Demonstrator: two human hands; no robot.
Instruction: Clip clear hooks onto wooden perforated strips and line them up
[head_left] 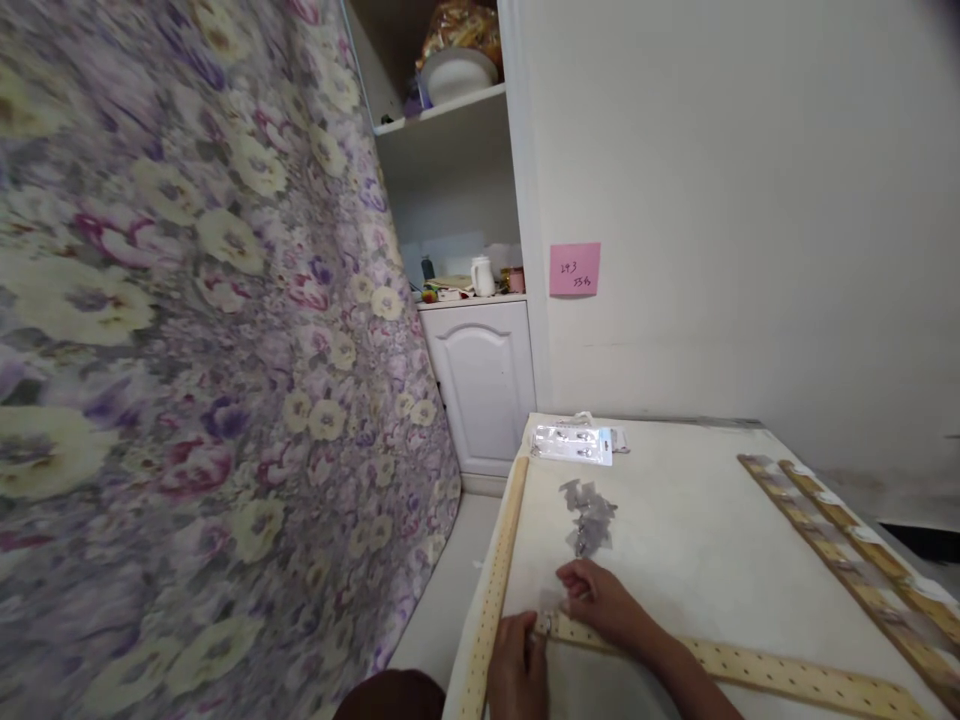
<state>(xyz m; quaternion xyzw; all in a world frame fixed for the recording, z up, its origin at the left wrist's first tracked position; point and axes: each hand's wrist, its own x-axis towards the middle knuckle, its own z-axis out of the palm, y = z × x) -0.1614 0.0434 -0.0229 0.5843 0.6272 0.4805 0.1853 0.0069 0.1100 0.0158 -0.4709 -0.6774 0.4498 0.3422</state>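
Head view: flat wooden strip (795,675), hole-drilled, lies crosswise near on the white worktop (675,530); left hand (517,668) at its left end, right hand (596,600) beside. Fingers curled, can't tell what's gripped. Thin greyish pieces (592,518) heaped farther.

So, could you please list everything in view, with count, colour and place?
Curtain: one, floral purple and cream, left.
Wall: one, white, behind the table.
Cabinet: one, white, beside the curtain.
Bowl: one, white, upper shelf.
Jug: one, white, lower shelf, among items too small to name.
Sticky note: one, pink, on the wall.
Table: one, off-white, lower right.
Blister pack: at least one, clear and white, table's far left corner.
Translucent pieces: uncountable pile, grey, beyond the hands.
Perforated wooden strips: two, pale, table's left edge and near side.
Wooden strips with grey pieces: two, yellow-brown, table's right side.
Left hand, right hand: two, bare, around the near strip's left end.
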